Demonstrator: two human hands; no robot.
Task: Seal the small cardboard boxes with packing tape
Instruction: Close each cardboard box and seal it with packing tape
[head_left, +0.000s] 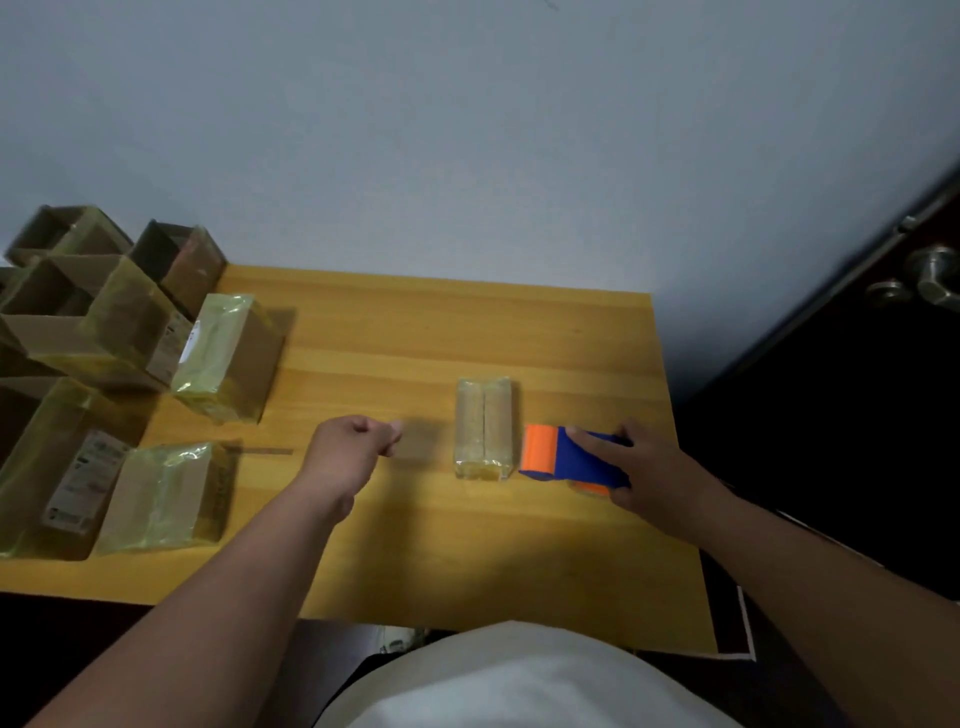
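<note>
While right grip (641, 467) holds dispenser (571, 457), box (483, 434) (taped) adjoins.

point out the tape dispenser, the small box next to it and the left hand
tape dispenser (574, 460), head view, on its blue body
small box (483, 427), head view, on its taped top face
left hand (349, 446), head view, on the back of the hand

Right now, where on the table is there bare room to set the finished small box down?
Bare wood lies behind the small box, up to the wall, and along the near edge of the table between the forearms. The left end is crowded with taped boxes. The right hand holds the tape dispenser beside the small box; the left hand hovers, curled.
</note>
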